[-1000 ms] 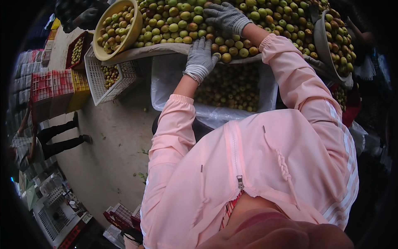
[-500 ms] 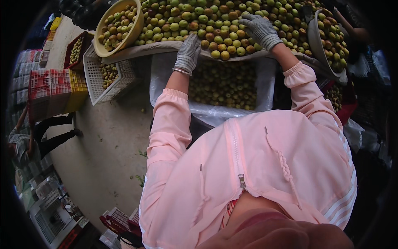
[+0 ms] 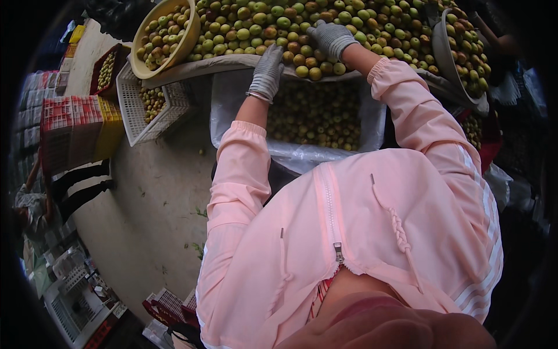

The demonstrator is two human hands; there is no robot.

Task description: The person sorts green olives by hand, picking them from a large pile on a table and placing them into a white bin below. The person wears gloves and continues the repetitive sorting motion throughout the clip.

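A broad heap of small round green and reddish-brown fruits, jujube-like [image 3: 256, 29], covers the sorting surface at the far side. My right hand [image 3: 333, 41], in a grey knitted glove, rests on the heap with its fingers stretched over the fruits. To its left, my left hand [image 3: 268, 74], gloved alike, is at the near edge of the heap, its fingers extended against the fruits and partly turned from view. Neither hand visibly grips a fruit. Below the edge, a tub lined with clear plastic [image 3: 224, 110] holds many more fruits.
A yellow basin [image 3: 195, 36] of fruits stands left of the heap, a grey basin [image 3: 440, 55] right. Beside the tub is a white crate [image 3: 131, 107]. Stacked red and yellow crates [image 3: 72, 125] and another person [image 3: 81, 186] are farther left. Cloth [image 3: 215, 65] edges the heap.
My right hand has moved left across the heap, closer to my left hand, and fruits near it have shifted. My left hand has barely moved. The person at left has shifted slightly.
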